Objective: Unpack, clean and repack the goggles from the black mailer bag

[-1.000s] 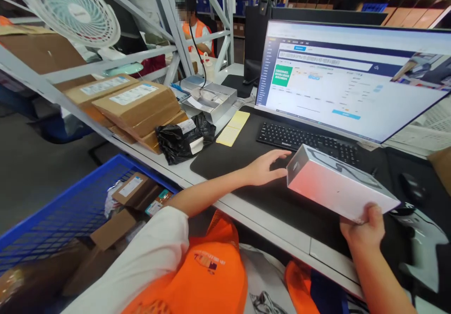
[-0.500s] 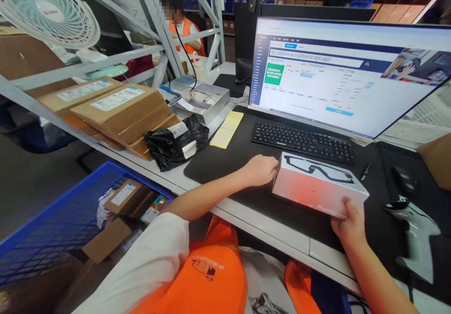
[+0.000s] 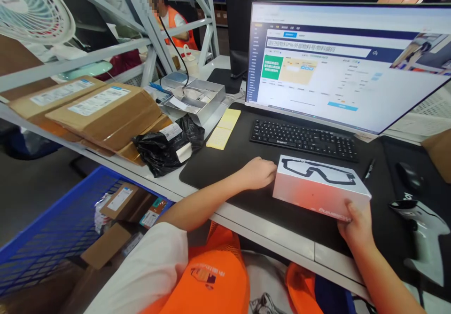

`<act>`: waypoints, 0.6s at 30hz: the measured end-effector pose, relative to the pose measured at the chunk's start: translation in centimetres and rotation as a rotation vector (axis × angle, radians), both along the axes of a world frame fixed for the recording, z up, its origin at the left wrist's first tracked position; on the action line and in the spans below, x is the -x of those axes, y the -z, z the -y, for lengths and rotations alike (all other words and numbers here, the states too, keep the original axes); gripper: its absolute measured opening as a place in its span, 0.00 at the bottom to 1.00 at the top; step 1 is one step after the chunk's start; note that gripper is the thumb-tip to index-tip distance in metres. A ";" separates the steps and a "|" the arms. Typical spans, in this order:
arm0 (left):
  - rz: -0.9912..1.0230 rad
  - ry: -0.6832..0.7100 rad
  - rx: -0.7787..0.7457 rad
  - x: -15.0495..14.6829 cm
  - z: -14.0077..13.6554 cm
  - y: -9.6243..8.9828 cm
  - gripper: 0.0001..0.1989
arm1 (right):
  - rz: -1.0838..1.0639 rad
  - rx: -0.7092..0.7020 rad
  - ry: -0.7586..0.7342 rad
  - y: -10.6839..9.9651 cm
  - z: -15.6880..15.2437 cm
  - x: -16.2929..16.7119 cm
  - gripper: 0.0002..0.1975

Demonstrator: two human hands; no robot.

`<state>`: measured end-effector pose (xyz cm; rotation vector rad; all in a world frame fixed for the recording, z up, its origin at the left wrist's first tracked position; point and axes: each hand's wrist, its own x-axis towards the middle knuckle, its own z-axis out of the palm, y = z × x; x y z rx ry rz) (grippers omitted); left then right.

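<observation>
A white and red-orange box (image 3: 320, 189) with a picture of wraparound glasses on its top is held between my hands, just over the black desk mat. My right hand (image 3: 355, 224) grips its near right corner, the thumb on the printed front and the other fingers hidden beneath or behind. At the box's left end, my left hand (image 3: 259, 173) is closed, its curled fingertips against the end face and partly hidden. The keyboard (image 3: 303, 139) lies just behind the box.
A monitor (image 3: 327, 69) stands behind. Right are a pen (image 3: 369, 169), mouse (image 3: 408, 175) and barcode scanner (image 3: 428, 239). Left lie yellow notes (image 3: 223, 129), a black plastic parcel (image 3: 169, 145), cartons (image 3: 102, 112) and a metal tray (image 3: 207, 102). A blue crate (image 3: 45, 231) holds parcels below.
My view has shifted slightly. A yellow panel now shows beside the green one on the screen. Both hands keep nearly the same places on the box.
</observation>
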<state>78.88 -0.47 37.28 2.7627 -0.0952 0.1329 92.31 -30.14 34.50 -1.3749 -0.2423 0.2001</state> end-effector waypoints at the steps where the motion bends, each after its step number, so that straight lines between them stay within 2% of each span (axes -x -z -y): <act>1: -0.006 0.000 0.010 -0.1 0.0 0.1 0.11 | 0.007 0.007 -0.005 0.1 0.1 -0.1 0.31; 8: -0.020 0.041 0.089 -0.3 -0.4 0.6 0.15 | 0.063 0.029 -0.027 0.6 0.5 -1.0 0.35; 13: 0.022 0.034 0.019 0.1 -0.9 -0.5 0.15 | 0.070 0.030 -0.055 0.8 0.7 -1.4 0.37; 16: 0.023 0.036 0.035 0.3 -1.5 -1.2 0.15 | 0.115 0.071 -0.066 0.9 0.9 -1.7 0.38; 18: 0.035 0.042 0.061 0.4 -2.0 -1.6 0.15 | 0.156 0.095 -0.084 0.8 1.1 -1.9 0.42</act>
